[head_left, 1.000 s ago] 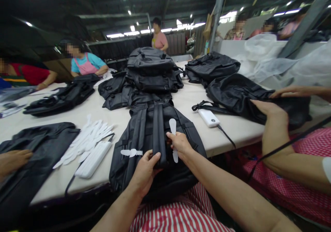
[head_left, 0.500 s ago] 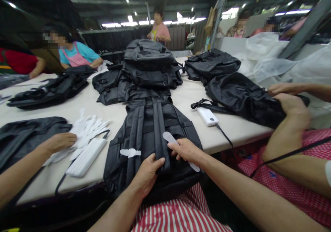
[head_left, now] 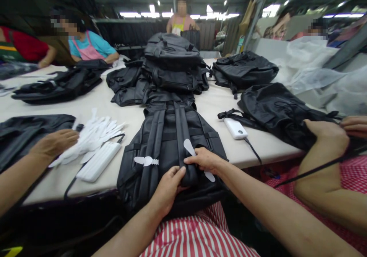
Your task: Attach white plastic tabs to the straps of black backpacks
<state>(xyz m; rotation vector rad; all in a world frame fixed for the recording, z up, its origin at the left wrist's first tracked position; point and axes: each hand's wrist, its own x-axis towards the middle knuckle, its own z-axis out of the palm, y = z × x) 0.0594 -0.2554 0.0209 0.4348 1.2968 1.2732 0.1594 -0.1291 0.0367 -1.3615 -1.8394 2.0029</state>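
Note:
A black backpack (head_left: 166, 134) lies in front of me at the table edge with its shoulder straps facing up. My left hand (head_left: 169, 186) is closed on the lower part of the right-hand shoulder strap (head_left: 181, 134), thumb on top. Just beside it, my right hand (head_left: 208, 159) pinches a white strip (head_left: 189, 147) with rounded ends at that strap. One end sticks up past my thumb and the other shows below my fingers; its middle is hidden. A second white strip (head_left: 147, 160) is wrapped around the other shoulder strap (head_left: 155, 138).
A pile of white strips (head_left: 100, 131) lies left, beside a white power bank (head_left: 99, 161); a co-worker's hand (head_left: 57, 142) reaches there. Stacked black backpacks (head_left: 172, 54) stand behind. Another white power bank (head_left: 235, 128) lies right, near a co-worker's arms and black bag (head_left: 275, 115).
My right hand has brought the white strip closer against the strap, its upper end now more upright. The co-worker's hand at left has drawn back slightly from the pile. The camera view has shifted slightly.

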